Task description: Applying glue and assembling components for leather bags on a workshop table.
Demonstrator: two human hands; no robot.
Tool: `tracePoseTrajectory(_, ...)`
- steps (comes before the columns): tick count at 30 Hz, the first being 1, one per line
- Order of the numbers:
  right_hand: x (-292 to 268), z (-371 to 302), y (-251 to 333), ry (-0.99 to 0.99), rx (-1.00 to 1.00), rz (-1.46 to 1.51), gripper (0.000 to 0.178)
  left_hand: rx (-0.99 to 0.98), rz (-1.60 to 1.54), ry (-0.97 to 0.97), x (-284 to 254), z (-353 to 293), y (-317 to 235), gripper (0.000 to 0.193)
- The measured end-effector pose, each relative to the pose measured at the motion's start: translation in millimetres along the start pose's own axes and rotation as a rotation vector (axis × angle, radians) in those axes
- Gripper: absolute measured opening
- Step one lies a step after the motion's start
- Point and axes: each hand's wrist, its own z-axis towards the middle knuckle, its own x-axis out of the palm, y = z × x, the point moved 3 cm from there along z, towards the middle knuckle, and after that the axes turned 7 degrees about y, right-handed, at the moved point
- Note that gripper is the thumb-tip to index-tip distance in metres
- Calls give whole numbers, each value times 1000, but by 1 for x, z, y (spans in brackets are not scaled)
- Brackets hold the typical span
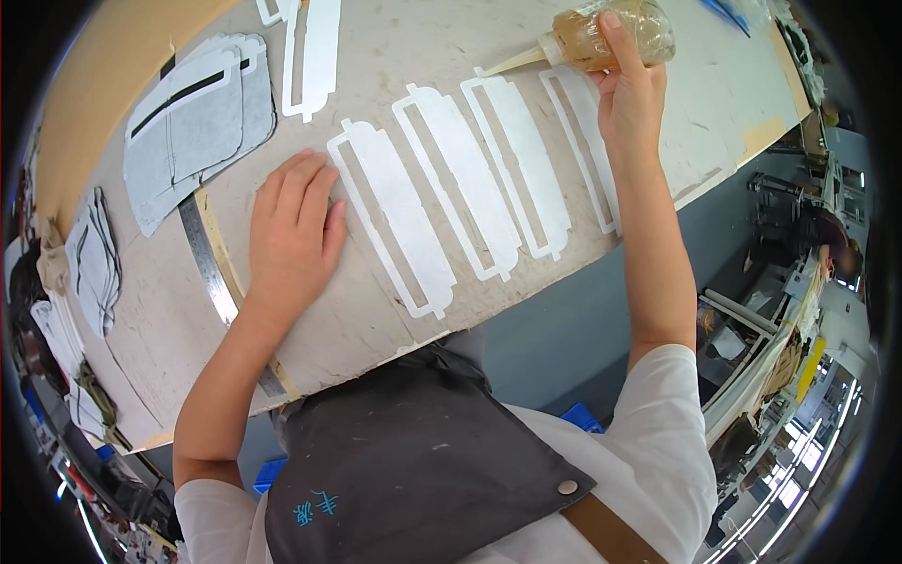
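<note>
My right hand grips a clear glue bottle of amber liquid, tipped sideways. Its long pale nozzle points left, with the tip at the top end of one white slotted piece. More such flat white pieces lie in a slanted row, among them one just right of my left hand and one partly under my right arm. My left hand rests flat on the table, fingers stretched out, holding nothing.
Grey fabric panels with black slots are stacked at the left on the worktable. A metal ruler lies left of my left arm. Folded grey pieces sit farther left. Something blue is at the far right. Another person is in the background.
</note>
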Motion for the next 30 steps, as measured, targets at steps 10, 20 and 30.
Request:
tracePoseTrajectory(10,5,-1,-5,47,50,-49,37,-3,-9,9,0,0,-1,32)
tracePoseTrajectory(20,-1,-37,16,0,129,-126,31,10,-15,-21,2,0,0,31)
tracePoseTrajectory(30,-14,-79,30,-40,186,-144,32,20,-5,-34,4,0,4,30)
